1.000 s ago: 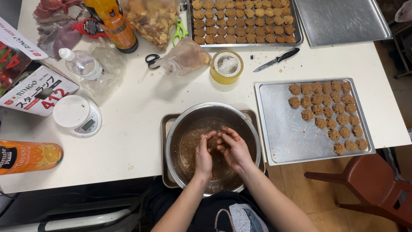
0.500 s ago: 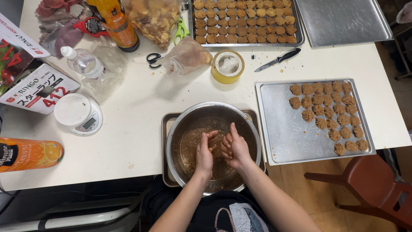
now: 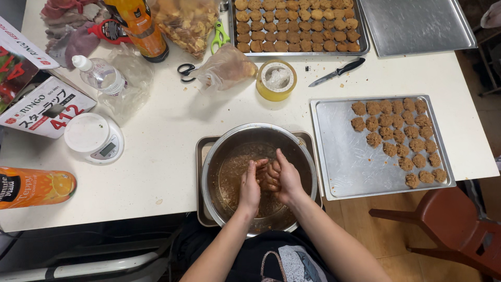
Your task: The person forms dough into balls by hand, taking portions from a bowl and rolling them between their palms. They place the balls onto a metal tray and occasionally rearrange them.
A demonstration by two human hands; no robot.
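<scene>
pressing brown dough between left hand and right hand inside metal bowl.

We see a white table bearing 3 baking trays, a small tray under a metal bowl, a kitchen scale, scissors, a knife, a yellow tub and an orange juice bottle.
</scene>
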